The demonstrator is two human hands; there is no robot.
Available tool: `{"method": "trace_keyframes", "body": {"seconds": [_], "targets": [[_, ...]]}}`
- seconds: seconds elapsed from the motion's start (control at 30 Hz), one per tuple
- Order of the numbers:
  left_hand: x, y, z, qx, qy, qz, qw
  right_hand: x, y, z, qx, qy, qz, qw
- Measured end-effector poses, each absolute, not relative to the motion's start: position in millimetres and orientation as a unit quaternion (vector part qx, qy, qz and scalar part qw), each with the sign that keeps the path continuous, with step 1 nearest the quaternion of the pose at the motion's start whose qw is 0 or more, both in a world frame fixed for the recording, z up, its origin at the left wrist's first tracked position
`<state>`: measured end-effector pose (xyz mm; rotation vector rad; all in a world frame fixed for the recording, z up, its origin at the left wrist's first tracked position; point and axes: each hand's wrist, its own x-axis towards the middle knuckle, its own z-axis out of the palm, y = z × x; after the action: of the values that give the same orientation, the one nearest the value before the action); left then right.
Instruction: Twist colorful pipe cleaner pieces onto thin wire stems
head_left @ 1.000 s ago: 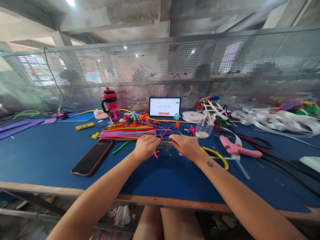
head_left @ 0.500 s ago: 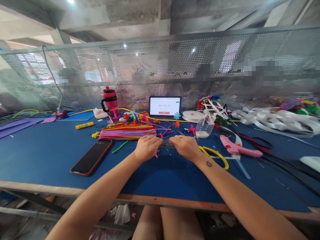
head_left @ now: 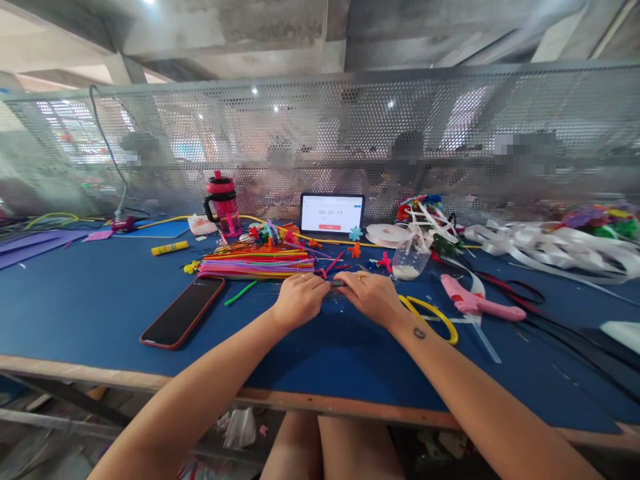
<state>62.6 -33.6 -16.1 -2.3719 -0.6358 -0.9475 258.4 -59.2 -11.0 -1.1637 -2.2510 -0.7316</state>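
Observation:
My left hand and my right hand are almost together over the middle of the blue table, fingers bent and pinched. A small dark, thin piece shows between the fingertips; its kind is too small to tell. Just past the fingers lies a pink pipe cleaner. Left of my left hand is a bundle of coloured pipe cleaners, with a loose green pipe cleaner in front. Beside my right wrist are yellow loop handles, partly hidden by the wrist.
A phone lies at left, a glue stick behind it. A pink bottle and a tablet stand at the back. On the right are a pink glue gun, a ribbon roll and white ribbon.
My hands have come closer together, the left moving slightly right. The pink bit seen under my left hand is out of sight. The view has shifted a little.

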Motion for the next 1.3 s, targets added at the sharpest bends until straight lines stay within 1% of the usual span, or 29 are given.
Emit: {"method": "trace_keyframes", "body": {"seconds": [0.13,0.23,0.53,0.8,1.1,1.3], "targets": [[62,-28,-19,-0.869,-0.246,-0.362,0.232,261,-60,-10,-0.425,-0.815,-0.303,0.25],[62,-27,-20,-0.865,-0.237,-0.374,0.237,261,-59,-11,-0.428,-0.812,-0.31,0.247],[61,-29,-19,-0.856,-0.215,-0.388,0.267,258,-59,-13,-0.436,-0.809,-0.3,0.255],[60,-32,-17,-0.871,-0.198,-0.363,0.267,254,-62,-11,-0.442,-0.823,-0.268,0.234],[57,-20,-22,-0.857,-0.247,-0.398,0.218,275,-57,-6,-0.429,-0.81,-0.313,0.249],[54,-21,-20,-0.856,-0.222,-0.393,0.251,271,-54,-10,-0.435,-0.81,-0.308,0.243]]}}
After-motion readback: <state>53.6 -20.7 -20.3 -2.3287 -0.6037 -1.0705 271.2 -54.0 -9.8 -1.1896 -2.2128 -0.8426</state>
